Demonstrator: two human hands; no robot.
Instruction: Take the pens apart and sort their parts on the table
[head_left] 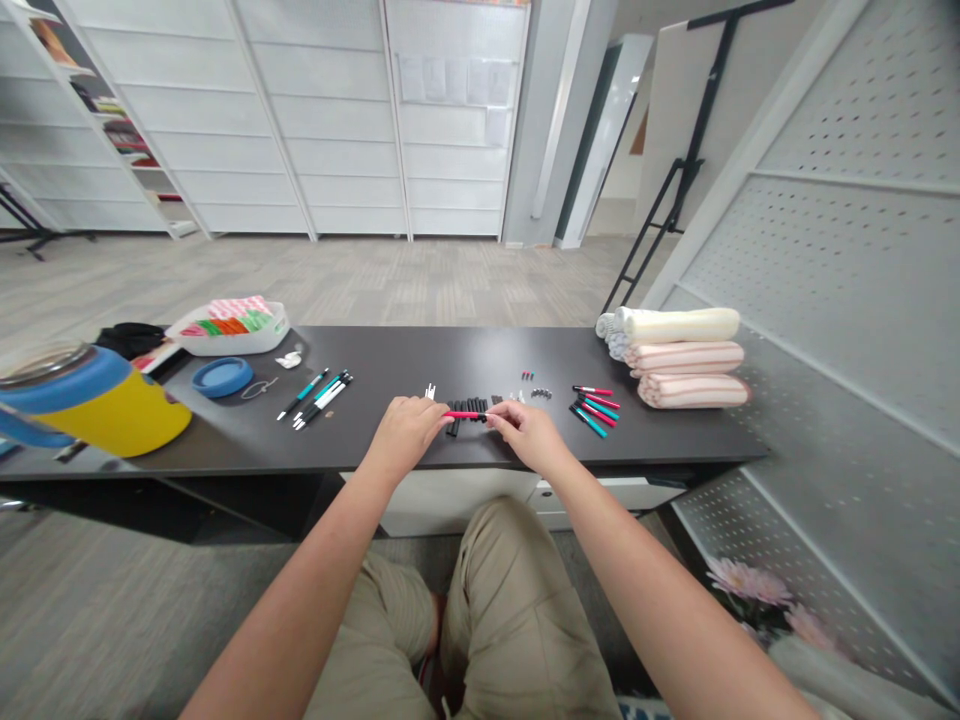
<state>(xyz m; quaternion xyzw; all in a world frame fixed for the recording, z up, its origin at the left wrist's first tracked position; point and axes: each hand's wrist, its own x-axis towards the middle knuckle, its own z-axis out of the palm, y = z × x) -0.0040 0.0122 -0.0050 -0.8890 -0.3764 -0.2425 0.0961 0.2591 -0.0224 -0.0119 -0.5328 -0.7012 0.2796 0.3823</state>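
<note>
Here you hold a pink pen barrel (464,414) level between both hands, just above the near edge of the dark table (420,355). Your left hand (405,432) pinches its left end; your right hand (525,430) pinches the dark right end with fingertips closed narrow on it.

Handling, judged: the barrel looks light, stiff and thin, a smooth plastic tube that could roll or slip if gripped loosely. Take it near the ends with fingertips, as now; the middle stays free. Small fittings are likely easy to drop.

Appearance: bright pink shaft, dark tip at the right, slender. Finer detail is too small to tell.

Surroundings: a row of black grips (471,406) lies just beyond the barrel. Small parts (534,390) sit slightly right of them. Pink and teal pens (596,408) lie to the right, near the rolled towels (686,355). More pens (319,392) lie to the left, then a blue lid (222,377) and a white tray (229,330) on the far left. A yellow jug (105,400) stands at the near left.
</note>
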